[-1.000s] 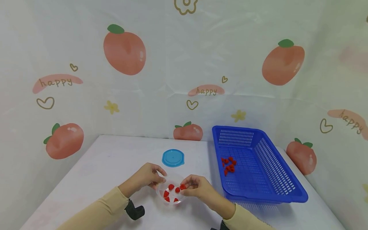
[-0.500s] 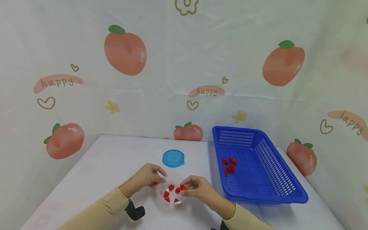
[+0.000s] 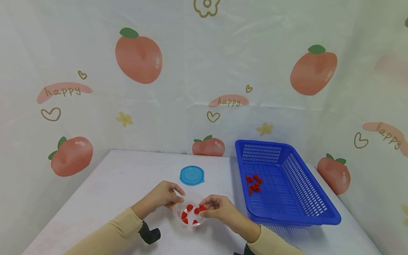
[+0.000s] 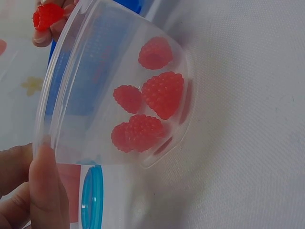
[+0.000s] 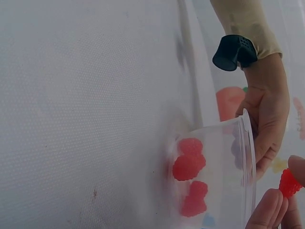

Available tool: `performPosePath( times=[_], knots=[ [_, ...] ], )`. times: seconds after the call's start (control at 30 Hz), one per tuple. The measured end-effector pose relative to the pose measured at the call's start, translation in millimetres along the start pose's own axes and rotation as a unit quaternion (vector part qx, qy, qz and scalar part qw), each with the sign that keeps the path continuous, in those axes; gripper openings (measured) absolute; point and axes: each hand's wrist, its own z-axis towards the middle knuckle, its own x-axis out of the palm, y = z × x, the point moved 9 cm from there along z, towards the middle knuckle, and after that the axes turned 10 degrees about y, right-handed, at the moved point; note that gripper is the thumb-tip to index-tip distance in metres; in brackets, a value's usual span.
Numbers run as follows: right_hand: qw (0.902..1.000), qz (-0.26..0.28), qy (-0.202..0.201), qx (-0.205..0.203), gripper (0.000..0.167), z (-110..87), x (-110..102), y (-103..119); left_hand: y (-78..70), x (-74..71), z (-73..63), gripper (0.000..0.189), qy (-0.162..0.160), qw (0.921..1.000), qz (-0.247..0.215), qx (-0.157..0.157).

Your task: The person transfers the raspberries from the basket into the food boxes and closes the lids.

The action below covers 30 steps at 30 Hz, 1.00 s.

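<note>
A clear plastic bowl point(image 3: 181, 224) stands on the white table with several red raspberries point(image 4: 163, 95) at its bottom. My left hand point(image 3: 165, 195) pinches the bowl's rim on the far left side, thumb and fingers on either face of the wall. Just above the right part of the rim, my right hand point(image 3: 220, 208) holds one raspberry point(image 5: 289, 183) between thumb and fingertips. In the left wrist view that raspberry shows above the rim, apart from the ones inside.
A blue lid point(image 3: 192, 175) lies flat on the table behind the bowl. To the right stands a large blue plastic basket point(image 3: 291, 191) with several raspberries point(image 3: 254, 184) by its left wall. A printed cloth point(image 3: 178, 71) hangs behind the table.
</note>
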Motion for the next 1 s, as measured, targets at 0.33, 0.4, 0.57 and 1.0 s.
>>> performPosePath(
  times=[0.33,0.4,0.57,1.0],
  knots=[
    [1.0000,-0.003,0.002,-0.009,0.028,0.8,-0.1,-1.2,1.1,-0.2,1.4,0.022,-0.003,1.0000,0.004,-0.004],
    [1.0000,-0.002,0.003,-0.009,0.028,0.8,0.0,-1.2,0.8,-0.3,1.2,0.021,-0.003,1.0000,0.004,-0.004],
    [0.9999,0.001,0.005,-0.011,0.028,0.6,0.1,-0.7,-0.8,-0.3,0.1,0.021,-0.003,1.0000,0.003,-0.004],
    [1.0000,-0.003,0.000,-0.005,0.028,1.5,-1.4,-2.5,-1.1,0.0,-0.3,0.022,-0.004,1.0000,0.000,-0.007]
  ],
)
